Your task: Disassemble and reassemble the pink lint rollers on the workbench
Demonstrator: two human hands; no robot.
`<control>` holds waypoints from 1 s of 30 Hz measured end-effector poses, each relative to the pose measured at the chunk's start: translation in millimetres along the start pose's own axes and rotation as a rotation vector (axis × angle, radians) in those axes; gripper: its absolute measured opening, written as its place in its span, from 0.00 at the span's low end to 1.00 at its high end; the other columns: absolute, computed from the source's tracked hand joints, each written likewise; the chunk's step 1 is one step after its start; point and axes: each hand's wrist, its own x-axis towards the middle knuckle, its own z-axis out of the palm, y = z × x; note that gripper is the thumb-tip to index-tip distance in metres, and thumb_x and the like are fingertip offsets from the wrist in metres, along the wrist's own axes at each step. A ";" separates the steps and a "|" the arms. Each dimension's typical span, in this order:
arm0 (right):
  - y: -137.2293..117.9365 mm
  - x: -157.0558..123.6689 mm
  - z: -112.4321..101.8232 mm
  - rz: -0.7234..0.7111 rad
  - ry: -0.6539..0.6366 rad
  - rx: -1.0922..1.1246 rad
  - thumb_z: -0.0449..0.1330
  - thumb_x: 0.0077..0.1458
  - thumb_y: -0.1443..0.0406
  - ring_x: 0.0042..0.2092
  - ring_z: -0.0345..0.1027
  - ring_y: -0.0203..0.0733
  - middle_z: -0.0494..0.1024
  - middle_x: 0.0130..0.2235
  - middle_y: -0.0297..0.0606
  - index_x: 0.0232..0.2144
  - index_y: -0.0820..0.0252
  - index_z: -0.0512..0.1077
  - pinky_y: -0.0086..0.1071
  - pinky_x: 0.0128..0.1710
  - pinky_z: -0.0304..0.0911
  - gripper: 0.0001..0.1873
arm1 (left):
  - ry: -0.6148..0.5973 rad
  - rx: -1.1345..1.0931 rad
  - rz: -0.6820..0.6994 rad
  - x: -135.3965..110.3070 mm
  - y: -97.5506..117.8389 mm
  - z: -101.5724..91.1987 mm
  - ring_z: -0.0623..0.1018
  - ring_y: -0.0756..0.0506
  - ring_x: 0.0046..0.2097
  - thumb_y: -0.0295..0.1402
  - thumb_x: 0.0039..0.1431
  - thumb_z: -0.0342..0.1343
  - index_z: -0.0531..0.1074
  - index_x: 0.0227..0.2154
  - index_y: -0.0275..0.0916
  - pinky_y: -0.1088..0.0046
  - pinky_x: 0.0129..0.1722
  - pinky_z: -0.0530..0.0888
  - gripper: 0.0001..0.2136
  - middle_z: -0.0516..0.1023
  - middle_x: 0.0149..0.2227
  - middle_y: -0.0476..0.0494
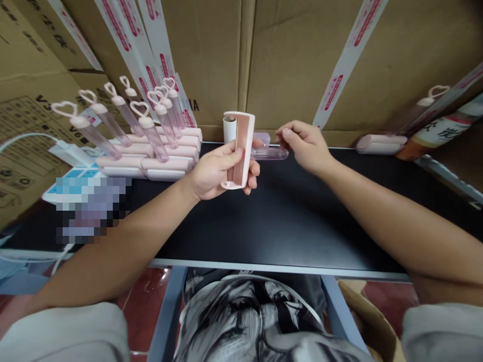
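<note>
My left hand (217,171) is closed around a pale pink lint roller cover (246,151), a hollow half-cylinder held upright with its open side facing left. A clear pinkish tube handle (269,153) extends to the right from behind the cover; whether it is joined to it I cannot tell. Just right of the tube, my right hand (307,148) has thumb and fingers pinched together, and anything between them is too small to make out. Behind my left hand stands a white paper roll (230,130), and a pale lilac block (262,138) lies beside the tube.
Several pink lint rollers (169,166) with heart-topped clear handles stand at left. Near them are a blue-and-white power strip (71,183) and a blurred-out object (94,206). Another roller (381,143) and a labelled bottle (441,130) are at right. Cardboard (287,65) backs the black table (264,231).
</note>
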 end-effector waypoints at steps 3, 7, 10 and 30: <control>-16.0 -29.6 -9.0 -0.043 -0.259 0.150 0.57 0.65 0.40 0.36 0.74 0.42 0.81 0.39 0.41 0.46 0.57 0.77 0.36 0.38 0.70 0.29 | -0.044 -0.013 -0.014 0.7 -8.6 2.3 0.82 0.45 0.29 0.41 0.63 0.68 0.69 0.51 0.41 0.68 0.30 0.80 0.20 0.79 0.31 0.49; -14.5 -55.8 -6.5 -0.043 -0.292 0.064 0.60 0.65 0.43 0.32 0.69 0.40 0.76 0.34 0.35 0.49 0.57 0.74 0.34 0.36 0.66 0.26 | -0.027 0.060 0.016 4.4 -20.8 8.9 0.76 0.49 0.24 0.48 0.59 0.70 0.70 0.48 0.41 0.73 0.27 0.76 0.23 0.74 0.26 0.53; -8.9 -60.2 -0.1 -0.069 -0.210 -0.005 0.57 0.67 0.44 0.31 0.65 0.40 0.73 0.31 0.33 0.48 0.56 0.73 0.34 0.34 0.63 0.24 | 0.054 0.123 0.053 6.3 -25.3 14.2 0.74 0.51 0.22 0.51 0.59 0.69 0.70 0.46 0.40 0.75 0.24 0.74 0.24 0.74 0.25 0.54; -60.4 -55.7 -12.3 0.046 -0.252 0.572 0.72 0.54 0.44 0.23 0.63 0.35 0.72 0.24 0.31 0.31 0.57 0.73 0.33 0.24 0.60 0.25 | -0.130 0.068 0.067 -1.9 -10.2 19.1 0.71 0.50 0.19 0.45 0.58 0.71 0.73 0.41 0.43 0.72 0.22 0.71 0.17 0.74 0.21 0.53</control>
